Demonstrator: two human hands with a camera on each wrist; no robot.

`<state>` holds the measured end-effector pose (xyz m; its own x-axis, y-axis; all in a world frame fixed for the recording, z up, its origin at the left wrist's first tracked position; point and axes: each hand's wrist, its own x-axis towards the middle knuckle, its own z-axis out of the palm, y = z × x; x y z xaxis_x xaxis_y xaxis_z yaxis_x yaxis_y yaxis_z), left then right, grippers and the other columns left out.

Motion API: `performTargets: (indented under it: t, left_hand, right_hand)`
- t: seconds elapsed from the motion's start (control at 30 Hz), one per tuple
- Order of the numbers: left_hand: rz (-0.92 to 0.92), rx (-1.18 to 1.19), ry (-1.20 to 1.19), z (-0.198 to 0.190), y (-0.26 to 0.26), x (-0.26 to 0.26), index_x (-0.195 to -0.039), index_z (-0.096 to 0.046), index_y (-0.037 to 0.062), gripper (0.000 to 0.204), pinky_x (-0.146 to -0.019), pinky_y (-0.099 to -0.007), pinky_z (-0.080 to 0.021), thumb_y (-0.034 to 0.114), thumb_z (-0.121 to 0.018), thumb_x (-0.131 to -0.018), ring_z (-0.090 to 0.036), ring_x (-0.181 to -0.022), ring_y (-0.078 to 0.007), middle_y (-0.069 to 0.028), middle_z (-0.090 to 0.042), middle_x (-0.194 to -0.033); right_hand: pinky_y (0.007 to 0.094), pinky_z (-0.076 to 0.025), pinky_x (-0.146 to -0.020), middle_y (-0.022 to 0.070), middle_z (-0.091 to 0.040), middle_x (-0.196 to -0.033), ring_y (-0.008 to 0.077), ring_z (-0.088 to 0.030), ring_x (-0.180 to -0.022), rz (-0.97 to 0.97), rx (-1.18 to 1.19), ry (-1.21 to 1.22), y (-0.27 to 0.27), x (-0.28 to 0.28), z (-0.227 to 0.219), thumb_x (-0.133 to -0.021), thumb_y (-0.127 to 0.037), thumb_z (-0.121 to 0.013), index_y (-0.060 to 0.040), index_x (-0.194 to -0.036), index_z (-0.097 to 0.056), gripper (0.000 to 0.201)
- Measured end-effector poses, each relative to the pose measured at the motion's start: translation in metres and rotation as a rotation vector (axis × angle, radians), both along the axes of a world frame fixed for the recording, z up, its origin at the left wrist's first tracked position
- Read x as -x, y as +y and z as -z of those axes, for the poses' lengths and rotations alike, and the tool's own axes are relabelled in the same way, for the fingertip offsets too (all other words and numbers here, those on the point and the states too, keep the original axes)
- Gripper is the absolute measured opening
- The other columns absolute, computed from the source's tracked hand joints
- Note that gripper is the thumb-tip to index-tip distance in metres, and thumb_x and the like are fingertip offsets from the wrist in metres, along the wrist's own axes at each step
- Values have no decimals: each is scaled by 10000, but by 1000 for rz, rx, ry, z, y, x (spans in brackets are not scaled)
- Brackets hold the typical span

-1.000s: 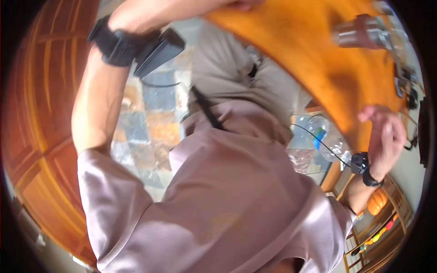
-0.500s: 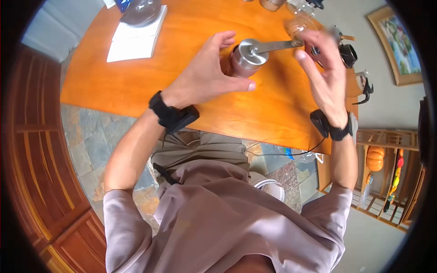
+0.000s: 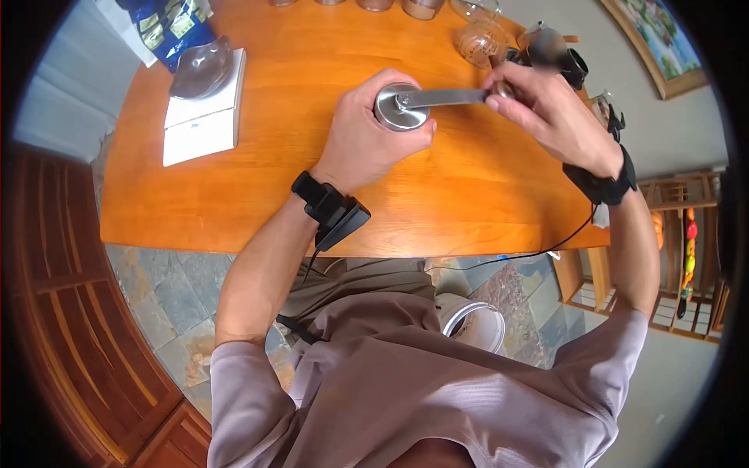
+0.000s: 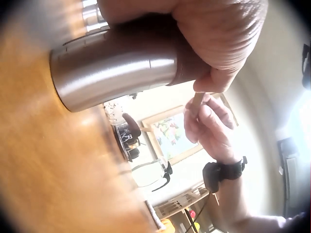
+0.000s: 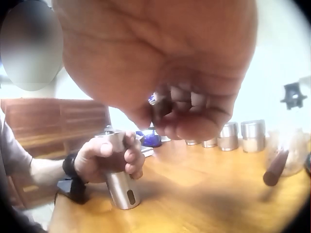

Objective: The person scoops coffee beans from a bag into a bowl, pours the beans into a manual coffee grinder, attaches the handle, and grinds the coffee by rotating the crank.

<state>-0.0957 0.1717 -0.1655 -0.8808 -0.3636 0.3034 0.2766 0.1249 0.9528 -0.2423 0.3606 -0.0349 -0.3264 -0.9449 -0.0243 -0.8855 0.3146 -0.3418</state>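
A steel hand coffee grinder (image 3: 402,109) with a brown band stands on the wooden table, its lid facing up. My left hand (image 3: 365,139) is wrapped round its upper body, thumb on the near side. The lower steel body (image 4: 114,73) shows bare below that hand in the left wrist view, and a dark oval slot (image 5: 131,196) shows near its base in the right wrist view. From the lid, a flat steel crank arm (image 3: 449,97) reaches to the right. My right hand (image 3: 550,113) pinches the knob (image 3: 505,90) at its end.
A clear bowl (image 3: 201,72) sits on a white flat device (image 3: 203,129) at the left, near a blue bag (image 3: 175,31). Several steel-lidded jars (image 5: 252,136) stand at the back. A glass vessel (image 3: 480,43) and dark items are at the back right. Below the table is a white bucket (image 3: 484,326).
The head view has swung to the table. My left hand has gone from spread beside the grinder to gripping it, and my right fingers have taken hold of the crank knob.
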Motion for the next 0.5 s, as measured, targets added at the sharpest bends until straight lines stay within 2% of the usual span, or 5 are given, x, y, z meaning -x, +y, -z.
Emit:
performTargets:
  t: [0.17, 0.27, 0.33, 0.4, 0.5]
  left_hand:
    - [-99, 5, 69, 6, 1, 6, -975, -644, 35, 273, -691, -269, -523, 109, -813, -773, -634, -731, -90, -20, -689, -793]
    - [-107, 26, 89, 7, 4, 6, -985, -646, 39, 269, -700, -274, -533, 108, -809, -782, -652, -744, -95, -21, -702, -801]
    - [-56, 14, 51, 10, 10, 3, -991, -648, 41, 268, -706, -275, -537, 112, -807, -788, -661, -753, -97, -21, -706, -807]
    - [-25, 22, 27, 10, 11, 1, -1009, -640, 36, 263, -644, -258, -514, 96, -801, -810, -644, -713, -83, -14, -694, -810]
    - [10, 31, -3, 10, 10, -1, -1036, -628, 28, 256, -552, -232, -478, 73, -791, -843, -620, -654, -63, -5, -675, -815]
  right_hand:
    - [423, -531, -645, 162, -633, -790, 337, -646, -722, -326, 70, 227, 13, -56, -11, -914, -181, -683, 8, -998, -647, 211]
    - [410, -504, -599, 115, -578, -785, 278, -605, -698, -535, 61, 209, -14, -93, 2, -896, -220, -732, -27, -1003, -632, 243]
    - [423, -510, -603, 110, -578, -790, 297, -610, -716, -704, 88, 239, -52, -96, 15, -917, -248, -706, -41, -977, -610, 236]
    - [457, -551, -662, 177, -674, -826, 370, -687, -788, -661, 45, 79, -97, -88, 18, -999, -273, -591, -15, -1002, -616, 259]
    - [431, -568, -714, 181, -689, -816, 381, -682, -780, -554, 247, 324, -152, -40, 21, -1040, -357, -546, -14, -1029, -653, 359]
